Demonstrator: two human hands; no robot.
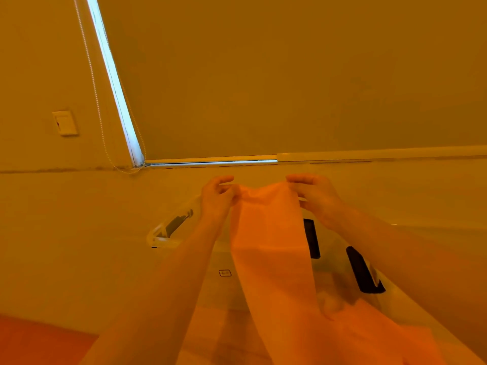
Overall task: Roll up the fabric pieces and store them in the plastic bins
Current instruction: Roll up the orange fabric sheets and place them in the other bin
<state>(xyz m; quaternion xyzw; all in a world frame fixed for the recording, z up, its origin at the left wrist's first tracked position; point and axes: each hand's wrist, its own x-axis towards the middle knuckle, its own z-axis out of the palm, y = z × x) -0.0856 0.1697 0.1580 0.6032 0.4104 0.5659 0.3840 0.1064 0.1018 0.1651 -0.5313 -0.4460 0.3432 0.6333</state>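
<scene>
Here the left hand (217, 196) and right hand (313, 196) each pinch a top corner of the long orange fabric strip (271, 248); its length hangs down toward the person, over the clear plastic bin (168, 230).

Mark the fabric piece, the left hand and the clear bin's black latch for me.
fabric piece (268, 243): head view, middle of the hanging strip.
left hand (217, 198): head view, back of the hand, pinching the fabric's top edge.
black latch (311, 238): head view, middle of the dark clip just right of the fabric.
</scene>
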